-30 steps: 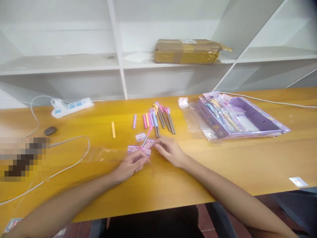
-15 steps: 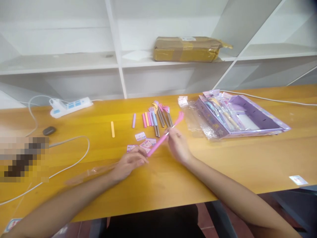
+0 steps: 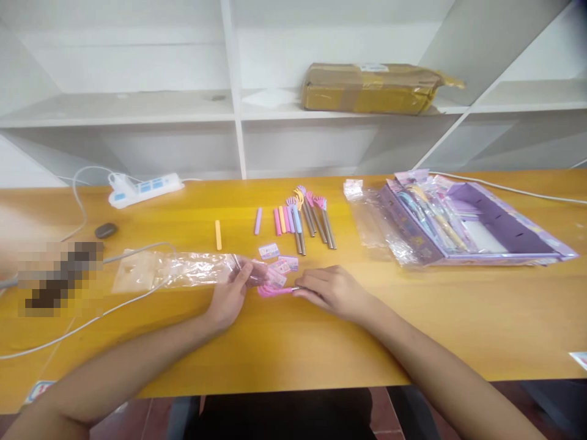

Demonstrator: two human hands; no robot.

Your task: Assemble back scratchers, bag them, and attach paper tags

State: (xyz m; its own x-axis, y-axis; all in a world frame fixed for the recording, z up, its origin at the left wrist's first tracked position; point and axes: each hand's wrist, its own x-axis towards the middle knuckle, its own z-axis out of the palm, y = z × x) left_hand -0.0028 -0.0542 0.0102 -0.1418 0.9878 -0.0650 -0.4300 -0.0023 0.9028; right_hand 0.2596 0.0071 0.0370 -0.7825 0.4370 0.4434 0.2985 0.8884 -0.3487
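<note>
My left hand (image 3: pixel 230 300) is closed on a clear plastic bag (image 3: pixel 183 270), thumb on top near its right end. The bag lies flat to the left. My right hand (image 3: pixel 337 294) grips a pink back scratcher (image 3: pixel 275 292) by its rod. Its claw head points left, close to the bag's end; whether it is inside I cannot tell. The handle is hidden by my fingers. Small printed cards (image 3: pixel 269 250) lie just beyond. Behind them are several claw-headed metal rods (image 3: pixel 328 229) and coloured handle sleeves (image 3: pixel 277 222), with a yellow sleeve (image 3: pixel 218 235) and a purple sleeve (image 3: pixel 258 220) apart.
A purple display box (image 3: pixel 504 235) holding bagged scratchers (image 3: pixel 433 217) stands at the right, with clear bags (image 3: pixel 369 223) beside it. A power strip (image 3: pixel 158 186), a dark oval object (image 3: pixel 106 230) and a white cable (image 3: pixel 137 296) lie left. A taped parcel (image 3: pixel 371 91) rests on the shelf.
The pink back scratcher came down and turned, its claw head now pointing left instead of up and right. My left hand let go of its handle end and now holds the clear bag.
</note>
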